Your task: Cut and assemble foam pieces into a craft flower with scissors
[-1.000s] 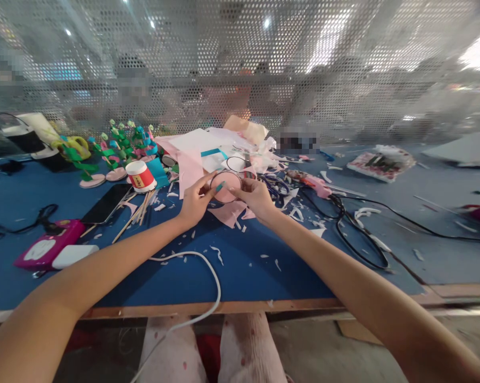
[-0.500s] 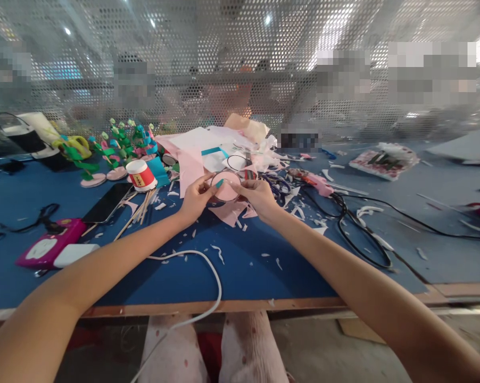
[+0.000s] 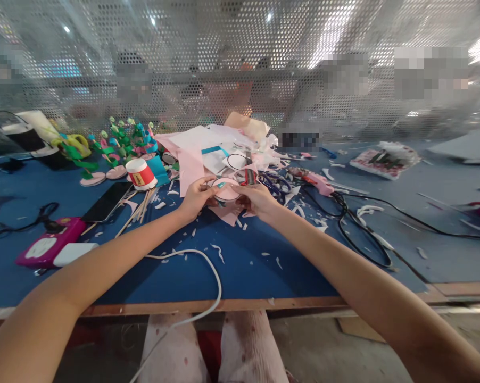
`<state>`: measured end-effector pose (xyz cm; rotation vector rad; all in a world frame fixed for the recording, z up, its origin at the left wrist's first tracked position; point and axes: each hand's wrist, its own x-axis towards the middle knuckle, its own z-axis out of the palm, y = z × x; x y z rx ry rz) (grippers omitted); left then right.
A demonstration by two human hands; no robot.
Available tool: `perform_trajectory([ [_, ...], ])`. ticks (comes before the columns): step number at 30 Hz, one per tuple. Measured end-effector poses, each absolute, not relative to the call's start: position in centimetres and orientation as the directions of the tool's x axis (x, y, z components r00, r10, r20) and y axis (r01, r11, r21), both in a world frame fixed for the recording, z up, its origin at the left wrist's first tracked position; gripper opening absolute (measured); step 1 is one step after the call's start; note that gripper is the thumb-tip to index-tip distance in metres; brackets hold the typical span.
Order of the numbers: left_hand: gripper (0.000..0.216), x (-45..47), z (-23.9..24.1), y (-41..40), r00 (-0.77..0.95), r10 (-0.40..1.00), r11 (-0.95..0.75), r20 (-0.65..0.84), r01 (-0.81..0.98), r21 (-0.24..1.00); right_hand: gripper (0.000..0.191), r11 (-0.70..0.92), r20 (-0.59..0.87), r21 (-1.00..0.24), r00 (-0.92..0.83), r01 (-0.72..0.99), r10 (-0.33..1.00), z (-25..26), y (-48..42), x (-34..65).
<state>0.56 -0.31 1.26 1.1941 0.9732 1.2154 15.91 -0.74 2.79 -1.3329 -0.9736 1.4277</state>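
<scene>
Tabletop [image 3: 259,282], pink disc [image 3: 228,192] between left grip [image 3: 195,200] and right grip [image 3: 261,202]

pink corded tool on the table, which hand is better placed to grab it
Likely the right hand: the pink corded tool lies to its right, clearly nearer to it than to the left hand. Both hands hold the round pink piece, so the right would probably have to let go first.

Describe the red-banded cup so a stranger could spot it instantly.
On the blue table, a black phone lies left of the person's left hand. By its far end sits the cup, white with a broad red band, unlike the plain blue piece beside it.
</scene>
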Motion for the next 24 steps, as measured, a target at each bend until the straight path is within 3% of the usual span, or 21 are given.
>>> perform_trajectory([
  [11,0.046,0.6,0.5,0.1,0.196,0.971,-0.107,0.135,-0.147,0.983,0.023,-0.068,-0.068,-0.998,0.021,0.005,0.997,2.1,-0.5,16.1],
  [24,0.066,0.2,-0.1,0.6,0.287,0.935,-0.18,0.207,-0.118,0.977,0.038,0.115,0.125,-0.976,0.047,0.184,0.991,1.5,0.0,16.7],
])
